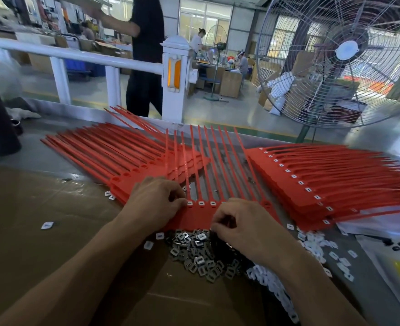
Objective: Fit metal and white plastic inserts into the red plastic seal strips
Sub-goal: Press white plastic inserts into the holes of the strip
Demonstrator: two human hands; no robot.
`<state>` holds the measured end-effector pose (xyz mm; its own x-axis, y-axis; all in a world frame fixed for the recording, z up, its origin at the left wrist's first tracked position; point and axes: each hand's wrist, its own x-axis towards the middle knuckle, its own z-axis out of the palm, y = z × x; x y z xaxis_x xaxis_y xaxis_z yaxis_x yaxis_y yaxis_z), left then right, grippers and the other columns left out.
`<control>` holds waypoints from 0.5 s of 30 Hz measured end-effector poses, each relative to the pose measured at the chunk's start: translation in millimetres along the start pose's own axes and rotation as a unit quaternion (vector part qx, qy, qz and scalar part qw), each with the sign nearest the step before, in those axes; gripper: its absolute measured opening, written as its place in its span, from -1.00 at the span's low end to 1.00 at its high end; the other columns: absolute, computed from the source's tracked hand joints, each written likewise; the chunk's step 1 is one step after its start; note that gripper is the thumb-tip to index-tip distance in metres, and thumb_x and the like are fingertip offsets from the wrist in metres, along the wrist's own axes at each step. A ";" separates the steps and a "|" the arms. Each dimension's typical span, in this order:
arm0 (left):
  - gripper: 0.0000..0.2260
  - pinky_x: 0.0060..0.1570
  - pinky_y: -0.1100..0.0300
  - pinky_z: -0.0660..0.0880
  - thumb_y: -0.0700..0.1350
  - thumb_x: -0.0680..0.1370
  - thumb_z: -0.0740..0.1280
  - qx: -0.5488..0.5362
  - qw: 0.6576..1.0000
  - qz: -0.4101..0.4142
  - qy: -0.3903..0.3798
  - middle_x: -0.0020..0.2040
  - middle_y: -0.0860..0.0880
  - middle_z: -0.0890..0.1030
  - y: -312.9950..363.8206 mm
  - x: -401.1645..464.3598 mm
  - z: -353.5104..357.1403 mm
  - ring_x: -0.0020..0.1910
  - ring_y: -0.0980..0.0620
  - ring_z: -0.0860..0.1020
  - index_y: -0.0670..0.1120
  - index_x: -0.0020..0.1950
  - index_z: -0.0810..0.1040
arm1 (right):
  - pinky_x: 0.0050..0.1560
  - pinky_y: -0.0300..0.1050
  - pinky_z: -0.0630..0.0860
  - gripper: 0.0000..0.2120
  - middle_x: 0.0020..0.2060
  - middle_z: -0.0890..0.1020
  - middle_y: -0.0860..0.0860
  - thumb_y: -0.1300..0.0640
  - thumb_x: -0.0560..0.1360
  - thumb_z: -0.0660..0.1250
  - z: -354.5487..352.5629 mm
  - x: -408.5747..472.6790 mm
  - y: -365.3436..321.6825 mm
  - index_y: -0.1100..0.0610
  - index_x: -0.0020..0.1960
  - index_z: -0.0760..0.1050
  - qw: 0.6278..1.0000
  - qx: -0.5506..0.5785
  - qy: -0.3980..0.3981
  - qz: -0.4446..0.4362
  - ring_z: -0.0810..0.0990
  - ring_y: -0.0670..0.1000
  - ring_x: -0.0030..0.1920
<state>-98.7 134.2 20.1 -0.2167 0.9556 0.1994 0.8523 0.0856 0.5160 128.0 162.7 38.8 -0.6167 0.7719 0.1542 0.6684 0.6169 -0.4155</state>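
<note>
A red seal strip comb (pixel 200 216) lies in front of me, its thin tails fanning away; three of its sockets show white inserts (pixel 201 203). My left hand (pixel 156 201) rests on the comb's left end with fingers curled, thumb tip pressing beside the first insert. My right hand (pixel 239 224) has curled fingers at the comb's near edge, pinching something small that I cannot make out. A heap of metal inserts (pixel 196 252) lies just below the comb. White plastic inserts (pixel 316 243) are scattered to the right and under my right forearm.
A stack of red combs without inserts (pixel 114 151) lies at the left, a stack with white inserts (pixel 323 182) at the right. Brown cardboard (pixel 41 220) covers the table. A large fan (pixel 345 57) stands behind, past a white railing (pixel 76 55); a person (pixel 144 55) stands there.
</note>
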 end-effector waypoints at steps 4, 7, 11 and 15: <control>-0.86 0.28 -0.05 0.38 0.18 0.55 0.38 0.010 1.000 0.006 -0.005 0.06 0.19 0.53 -1.1 -0.3 -0.6 0.17 0.09 0.39 0.20 0.06 0.63 | -0.20 -0.55 0.40 -0.91 -0.26 0.67 -0.26 -0.01 0.56 0.45 -8.0 3.1 17.2 -0.07 -0.12 0.67 0.981 0.106 0.119 0.107 0.59 -0.38 -0.15; -0.88 0.28 -0.07 0.42 0.17 0.55 0.39 0.025 1.000 0.014 -0.004 0.04 0.18 0.55 -1.5 0.5 -0.8 0.14 0.08 0.44 0.20 0.04 0.63 | -0.41 -0.46 0.39 -0.90 -0.31 0.67 -0.20 0.02 0.56 0.46 -18.2 4.3 41.5 -0.01 -0.10 0.70 0.943 0.137 0.221 0.208 0.61 -0.33 -0.27; -0.88 0.30 -0.08 0.40 0.17 0.55 0.39 0.032 0.999 0.011 -0.004 0.07 0.18 0.55 -1.0 1.1 -0.2 0.15 0.08 0.43 0.20 0.04 0.62 | -0.33 -0.17 0.41 -0.80 -0.41 0.68 -0.06 0.07 0.59 0.42 -17.7 3.8 64.4 0.05 -0.21 0.67 0.915 0.152 0.250 0.277 0.65 -0.06 -0.32; -0.88 0.32 -0.10 0.40 0.18 0.55 0.40 0.027 1.000 0.007 -0.009 0.08 0.18 0.54 -0.8 1.1 0.0 0.16 0.08 0.43 0.22 0.04 0.62 | -0.32 -0.13 0.47 -0.75 -0.46 0.67 -0.10 0.10 0.59 0.40 -13.0 6.9 71.5 0.06 -0.27 0.66 0.909 0.150 0.252 0.297 0.64 -0.05 -0.39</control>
<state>-99.6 135.1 19.9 -0.1958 0.9619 0.1906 0.8801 0.0867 0.4667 176.9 214.1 21.9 0.1356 0.9739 0.1821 0.6312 0.0568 -0.7735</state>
